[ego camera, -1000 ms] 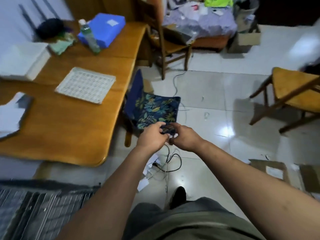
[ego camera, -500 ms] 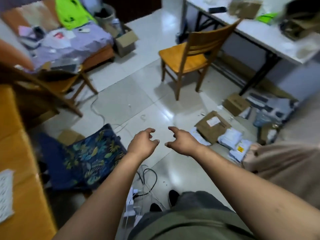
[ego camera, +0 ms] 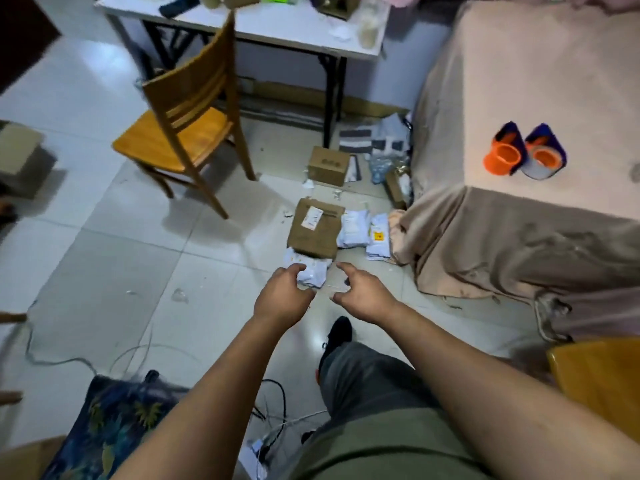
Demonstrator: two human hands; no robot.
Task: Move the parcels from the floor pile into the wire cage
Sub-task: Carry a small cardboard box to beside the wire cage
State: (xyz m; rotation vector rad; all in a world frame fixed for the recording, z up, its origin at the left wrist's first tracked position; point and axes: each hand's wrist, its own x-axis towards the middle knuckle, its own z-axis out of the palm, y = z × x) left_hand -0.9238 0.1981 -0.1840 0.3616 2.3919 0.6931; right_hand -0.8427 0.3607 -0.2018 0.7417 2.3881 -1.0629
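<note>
Head view: my left hand (ego camera: 282, 299) and right hand (ego camera: 363, 296), joined a second ago, now reach out apart, fingers loosely curled, empty. The parcel pile (ego camera: 378, 237), formerly off to the right, lies just ahead on glossy floor tiles (ego camera: 121, 271). It holds a flat brown cardboard box (ego camera: 317, 228) and crinkled white poly mailers (ego camera: 355, 228), beside a cloth-draped table (ego camera: 519, 237).
</note>
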